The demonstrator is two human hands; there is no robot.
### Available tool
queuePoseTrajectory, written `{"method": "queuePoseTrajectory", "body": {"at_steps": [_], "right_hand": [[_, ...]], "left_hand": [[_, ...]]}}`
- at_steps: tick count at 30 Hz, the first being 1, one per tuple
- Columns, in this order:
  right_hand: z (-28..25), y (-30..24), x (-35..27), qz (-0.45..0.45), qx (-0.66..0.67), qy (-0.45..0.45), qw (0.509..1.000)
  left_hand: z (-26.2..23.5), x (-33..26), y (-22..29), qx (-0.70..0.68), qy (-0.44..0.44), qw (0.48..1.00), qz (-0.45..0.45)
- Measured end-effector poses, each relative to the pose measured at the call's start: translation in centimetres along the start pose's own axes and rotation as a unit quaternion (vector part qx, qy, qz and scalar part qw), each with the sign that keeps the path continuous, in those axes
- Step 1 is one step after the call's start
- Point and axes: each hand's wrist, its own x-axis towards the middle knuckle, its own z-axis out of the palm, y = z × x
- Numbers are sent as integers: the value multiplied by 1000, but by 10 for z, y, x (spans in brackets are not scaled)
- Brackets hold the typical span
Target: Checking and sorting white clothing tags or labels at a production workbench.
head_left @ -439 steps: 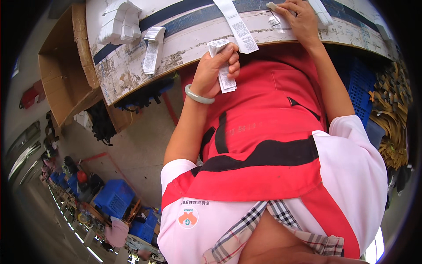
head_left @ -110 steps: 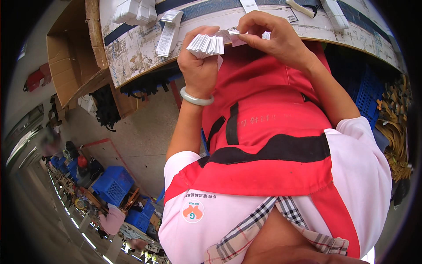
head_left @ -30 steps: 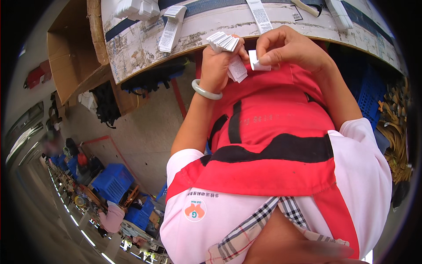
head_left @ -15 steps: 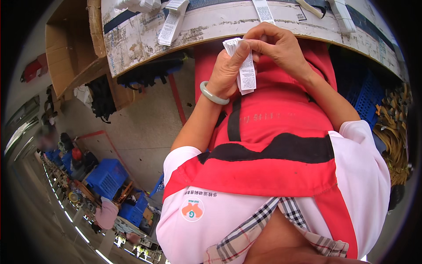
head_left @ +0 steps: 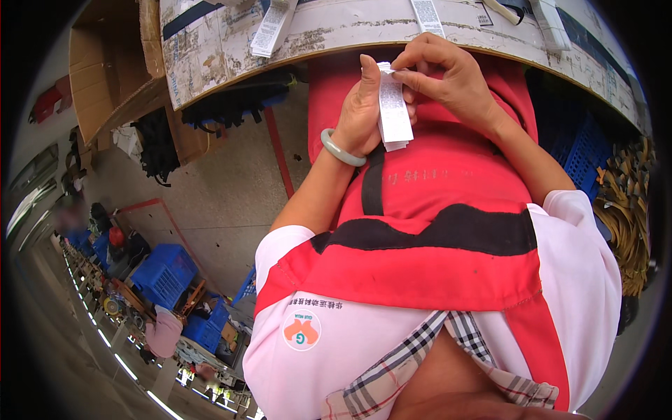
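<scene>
A stack of narrow white printed labels (head_left: 395,115) hangs over my lap, just short of the table's edge. My left hand (head_left: 360,112) holds the stack from the side and behind, its thumb raised off the front. With thumb and forefinger, my right hand (head_left: 444,77) pinches the top end of the labels. Whether one label or several lie in that pinch I cannot make out. On the table beyond are another strip of labels (head_left: 271,29) at the left and one (head_left: 428,17) straight ahead.
The worn white tabletop (head_left: 336,31) curves across the front. A cardboard box (head_left: 112,70) stands at its left, with black straps (head_left: 231,105) hanging below the edge. At the right are a blue crate (head_left: 584,157), brown strips (head_left: 626,217) and a white bundle (head_left: 551,24) on the table.
My left thumb has lifted off the front of the labels and now points up. The right fingers have moved slightly left and down onto the top end of the stack.
</scene>
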Motion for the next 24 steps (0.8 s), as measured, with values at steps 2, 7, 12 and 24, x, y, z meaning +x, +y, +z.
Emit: {"method": "queuePoseTrajectory", "body": {"at_steps": [2,7,12,24], "right_hand": [[1,1,0,-17,-17,6,1000],[2,0,0,-17,-21,6,1000],[-9,13,5,37,80,-61,994],[-13,-8,0,62,133,-72,987]], "left_hand": [[2,0,0,-15,9,1000,8],[-2,-4,-2,-22,-20,1000,-4],[-5,-2,3,-20,-54,997,-52],[11,-5,8,162,-29,985,-46]]}}
